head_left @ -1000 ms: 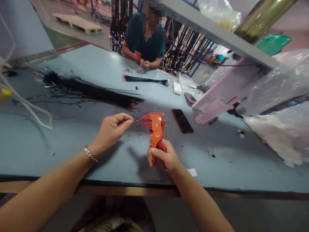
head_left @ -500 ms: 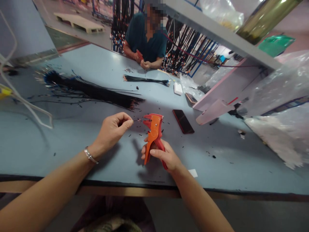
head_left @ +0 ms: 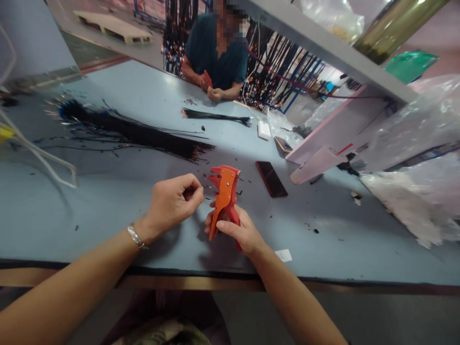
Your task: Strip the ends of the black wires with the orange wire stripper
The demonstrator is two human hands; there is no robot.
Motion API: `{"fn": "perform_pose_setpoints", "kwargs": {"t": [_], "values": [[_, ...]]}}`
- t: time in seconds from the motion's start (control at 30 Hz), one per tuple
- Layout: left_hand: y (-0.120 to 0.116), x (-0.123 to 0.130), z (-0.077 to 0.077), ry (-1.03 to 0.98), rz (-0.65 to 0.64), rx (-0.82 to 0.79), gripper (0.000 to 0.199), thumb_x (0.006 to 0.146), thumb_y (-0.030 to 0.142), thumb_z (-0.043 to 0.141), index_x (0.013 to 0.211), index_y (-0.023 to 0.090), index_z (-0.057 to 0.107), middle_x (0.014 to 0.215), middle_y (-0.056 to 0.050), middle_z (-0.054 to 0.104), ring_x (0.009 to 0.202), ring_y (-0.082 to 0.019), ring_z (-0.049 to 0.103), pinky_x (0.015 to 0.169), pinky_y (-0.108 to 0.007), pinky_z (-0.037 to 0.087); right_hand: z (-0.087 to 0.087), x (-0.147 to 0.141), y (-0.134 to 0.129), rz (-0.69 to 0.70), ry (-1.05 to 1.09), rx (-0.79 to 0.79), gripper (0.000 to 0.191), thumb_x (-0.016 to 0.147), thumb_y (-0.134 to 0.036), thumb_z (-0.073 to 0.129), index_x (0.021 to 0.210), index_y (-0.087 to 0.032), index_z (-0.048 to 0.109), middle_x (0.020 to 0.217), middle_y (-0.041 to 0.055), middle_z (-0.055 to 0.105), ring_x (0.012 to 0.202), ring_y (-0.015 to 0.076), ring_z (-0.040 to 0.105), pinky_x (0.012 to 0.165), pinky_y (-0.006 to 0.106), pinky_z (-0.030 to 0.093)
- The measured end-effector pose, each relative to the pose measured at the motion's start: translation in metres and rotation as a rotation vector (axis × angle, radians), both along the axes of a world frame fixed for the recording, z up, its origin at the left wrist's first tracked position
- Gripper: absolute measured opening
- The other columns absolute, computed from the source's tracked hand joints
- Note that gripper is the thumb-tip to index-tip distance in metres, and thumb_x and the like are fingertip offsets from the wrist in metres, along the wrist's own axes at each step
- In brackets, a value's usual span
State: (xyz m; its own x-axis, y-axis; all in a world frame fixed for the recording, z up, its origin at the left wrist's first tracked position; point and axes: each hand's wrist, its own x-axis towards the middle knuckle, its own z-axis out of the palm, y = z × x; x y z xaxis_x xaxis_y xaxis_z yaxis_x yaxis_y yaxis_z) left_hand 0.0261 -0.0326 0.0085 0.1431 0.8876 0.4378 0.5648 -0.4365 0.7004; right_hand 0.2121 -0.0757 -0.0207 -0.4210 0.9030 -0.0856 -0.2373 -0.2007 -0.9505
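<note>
My right hand (head_left: 239, 230) is wrapped round the handles of an orange and red wire stripper (head_left: 226, 189), held upright with its jaws pointing left. Just left of it, my left hand (head_left: 176, 203) pinches a thin black wire (head_left: 206, 186) between thumb and forefinger. The wire's short end sticks out toward the tool, a little below the jaws and apart from them. Most of the wire is hidden by the hand. Beyond my left hand lies a large bundle of black wires (head_left: 143, 132), with bared copper ends at its right.
A phone (head_left: 271, 179) lies right of the stripper. Dark scraps dot the blue-grey table (head_left: 108, 211). A smaller wire bundle (head_left: 215, 116) and a white box (head_left: 263, 130) lie farther back, near a co-worker (head_left: 217, 57) holding a red tool. Plastic bags (head_left: 424, 124) fill the right side.
My left hand has moved slightly right and down, bringing the wire's end lower, below the stripper's jaws. The stripper in my right hand has shifted a little left.
</note>
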Motion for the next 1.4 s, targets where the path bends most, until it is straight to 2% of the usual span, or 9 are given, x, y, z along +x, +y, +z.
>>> {"fn": "perform_pose_setpoints", "kwargs": {"t": [0.27, 0.53, 0.8, 1.0, 1.23, 1.4], "values": [[-0.004, 0.004, -0.006, 0.036, -0.036, 0.032, 0.016, 0.078, 0.022, 0.053, 0.062, 0.018, 0.055, 0.053, 0.006, 0.053, 0.046, -0.007, 0.042, 0.049, -0.020, 0.032, 0.002, -0.005, 0.001, 0.025, -0.091, 0.078, 0.044, 0.077, -0.042, 0.073, 0.109, -0.018, 0.052, 0.089, 0.0045, 0.064, 0.072, 0.0181, 0.063, 0.066, 0.032, 0.052], [-0.004, 0.003, -0.007, 0.024, -0.107, 0.069, 0.013, 0.076, 0.020, 0.053, 0.064, 0.019, 0.055, 0.053, 0.005, 0.051, 0.046, -0.008, 0.040, 0.047, -0.022, 0.031, 0.008, -0.011, -0.001, -0.002, -0.288, 0.197, 0.028, 0.082, -0.042, 0.065, 0.092, -0.018, 0.056, 0.077, 0.0036, 0.062, 0.067, 0.0174, 0.060, 0.067, 0.033, 0.051], [-0.005, 0.003, -0.007, 0.109, -0.123, 0.092, 0.014, 0.077, 0.022, 0.051, 0.064, 0.019, 0.057, 0.056, 0.004, 0.056, 0.047, -0.008, 0.042, 0.050, -0.021, 0.032, 0.009, -0.015, -0.003, -0.085, -0.398, 0.226, 0.019, 0.082, -0.035, 0.063, 0.087, -0.019, 0.053, 0.067, 0.0006, 0.063, 0.056, 0.0147, 0.057, 0.057, 0.028, 0.048], [-0.003, 0.005, -0.011, 0.056, -0.153, 0.089, 0.014, 0.078, 0.017, 0.051, 0.065, 0.017, 0.056, 0.056, 0.005, 0.053, 0.047, -0.007, 0.040, 0.048, -0.019, 0.031, 0.008, -0.019, -0.004, -0.167, -0.511, 0.253, 0.012, 0.080, -0.028, 0.060, 0.083, -0.019, 0.052, 0.057, -0.0026, 0.059, 0.048, 0.0134, 0.055, 0.052, 0.026, 0.046], [-0.002, 0.007, -0.010, -0.011, -0.160, -0.041, 0.016, 0.078, 0.020, 0.050, 0.062, 0.017, 0.052, 0.051, 0.006, 0.044, 0.046, -0.007, 0.035, 0.046, -0.019, 0.028, 0.008, -0.020, -0.001, -0.194, -0.524, 0.199, 0.015, 0.080, -0.027, 0.060, 0.073, -0.020, 0.049, 0.047, -0.0056, 0.054, 0.037, 0.0104, 0.049, 0.043, 0.023, 0.042], [0.005, 0.006, -0.008, -0.075, -0.185, -0.201, 0.021, 0.081, 0.029, 0.051, 0.066, 0.016, 0.058, 0.054, 0.004, 0.050, 0.050, -0.009, 0.041, 0.050, -0.020, 0.032, -0.002, -0.017, 0.003, -0.189, -0.342, 0.057, 0.023, 0.079, -0.035, 0.065, 0.075, -0.019, 0.049, 0.048, -0.0060, 0.052, 0.032, 0.0102, 0.047, 0.032, 0.020, 0.036]]}}
